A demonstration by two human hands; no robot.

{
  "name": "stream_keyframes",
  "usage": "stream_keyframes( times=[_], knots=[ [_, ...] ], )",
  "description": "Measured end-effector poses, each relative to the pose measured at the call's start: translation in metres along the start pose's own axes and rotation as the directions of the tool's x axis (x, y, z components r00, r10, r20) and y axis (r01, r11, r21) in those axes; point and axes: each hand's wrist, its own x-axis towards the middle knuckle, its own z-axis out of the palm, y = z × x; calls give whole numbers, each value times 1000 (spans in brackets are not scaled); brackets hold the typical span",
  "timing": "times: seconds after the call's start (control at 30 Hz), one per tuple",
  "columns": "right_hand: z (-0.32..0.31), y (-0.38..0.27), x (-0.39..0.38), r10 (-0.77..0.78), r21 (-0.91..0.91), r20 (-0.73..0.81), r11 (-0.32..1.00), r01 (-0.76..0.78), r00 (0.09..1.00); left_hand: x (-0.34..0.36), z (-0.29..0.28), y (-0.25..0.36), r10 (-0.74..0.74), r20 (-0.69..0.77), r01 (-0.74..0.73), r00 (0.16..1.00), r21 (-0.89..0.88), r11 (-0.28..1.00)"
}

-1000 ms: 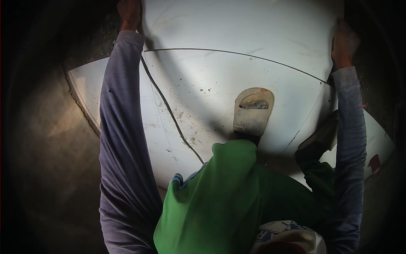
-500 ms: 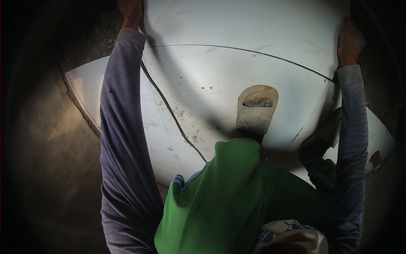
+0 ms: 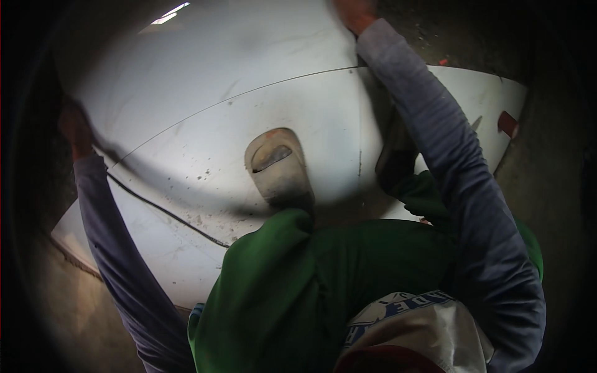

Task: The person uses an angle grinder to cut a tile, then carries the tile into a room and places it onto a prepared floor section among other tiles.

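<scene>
A large glossy white tile [image 3: 230,53] with faint grey veins lies across the far part of the view. My left hand [image 3: 76,129] grips its left edge, and my right hand [image 3: 356,15] holds the opposite edge, partly cut off at the top of the picture. The fingers of both hands are mostly hidden at the tile's edges. Its near edge shows as a thin line against more white tiles [image 3: 336,137] on my side, which are speckled with dirt. My foot in a dusty sandal [image 3: 281,177] rests on those nearer tiles.
A black cable [image 3: 168,212] runs from near my left hand toward my leg in green trousers [image 3: 267,280]. A dark red piece [image 3: 507,124] lies at the right tile's edge. Rough dusty floor [image 3: 93,311] borders the tiles. A cap [image 3: 429,323] shows at the bottom.
The view has turned, so the tiles and my foot appear further left. My left hand shows lower and further left, my right hand higher and further left. Both hands keep hold of the tile.
</scene>
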Motion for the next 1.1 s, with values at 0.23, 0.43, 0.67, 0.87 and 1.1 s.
stream_keyframes(
  times=[0.23,0.43,0.67,0.87,1.1],
  knots=[
    [-5,-11,-1,118,-49,-8,992,-118,993,0,-8,19,18,-76,-28,997,-138,990],
    [0,12,5,15,20,3,1000,-15,1000,-4,-31,49,-202,32,203,979,-267,942],
    [5,100,28,-194,-633,383,657,410,903,-3,-40,55,103,133,-139,986,302,943],
    [11,101,26,-172,-439,299,849,295,939,2,-63,101,-410,163,435,898,-183,882],
    [6,57,14,88,-224,169,973,-49,982,7,-71,119,-599,221,634,769,-379,674]
  ],
)
